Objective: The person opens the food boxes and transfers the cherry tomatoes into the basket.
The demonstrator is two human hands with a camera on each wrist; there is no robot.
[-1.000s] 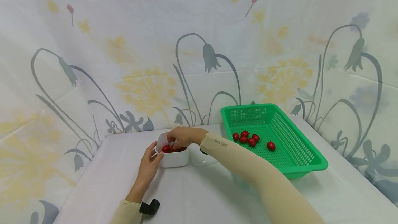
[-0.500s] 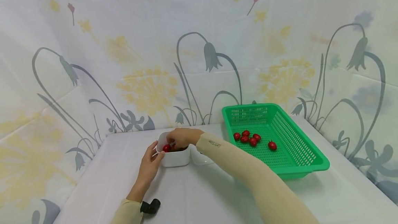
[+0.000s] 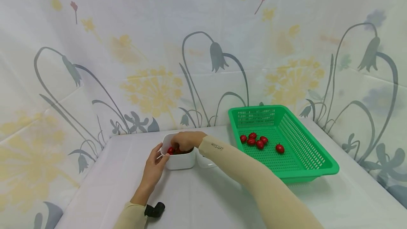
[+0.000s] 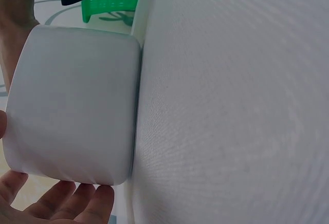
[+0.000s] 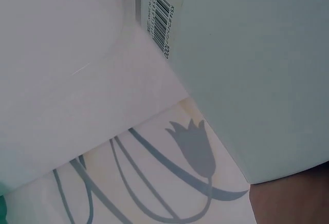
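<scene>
The white tub (image 3: 179,160) on the desk (image 3: 197,200) is steadied at its left wall by the left hand (image 3: 154,168), fingers curled against it. Inside the tub, red tomatoes (image 3: 171,150) are half covered by the right hand (image 3: 184,140); its grip cannot be told. Right of the tub, the green basket (image 3: 313,160) holds more tomatoes.

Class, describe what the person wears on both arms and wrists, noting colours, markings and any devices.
Both arms wear close-fitting beige sleeves. The right sleeve carries small dark lettering near the wrist, too small to read surely. The left sleeve ends at the wrist, where a small black device is strapped. The left hand and right hand are bare, with no gloves or rings visible.
</scene>
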